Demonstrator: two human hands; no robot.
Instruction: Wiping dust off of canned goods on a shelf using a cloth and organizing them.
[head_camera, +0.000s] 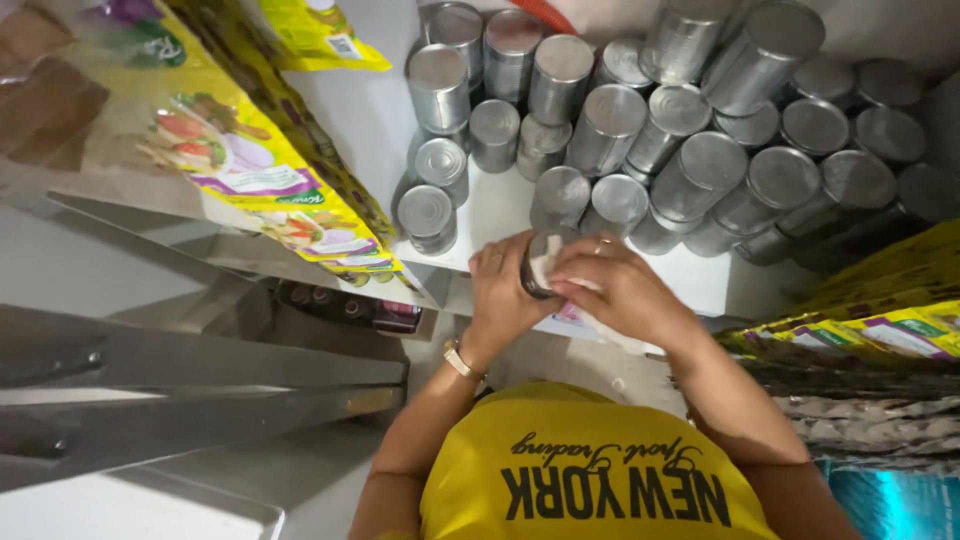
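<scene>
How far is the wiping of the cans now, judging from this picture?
In hand: the left hand holds one can while the right hand rubs it with a white cloth. Many bare metal cans stand and lie on the white shelf. Which of them are already wiped cannot be told, so what is left is unclear.

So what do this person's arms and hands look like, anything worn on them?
Both arms are bare from the short sleeves of a yellow T-shirt with dark lettering. The left hand has a gold-coloured watch at its wrist. The right hand wears a ring on one finger. No gloves.
</scene>
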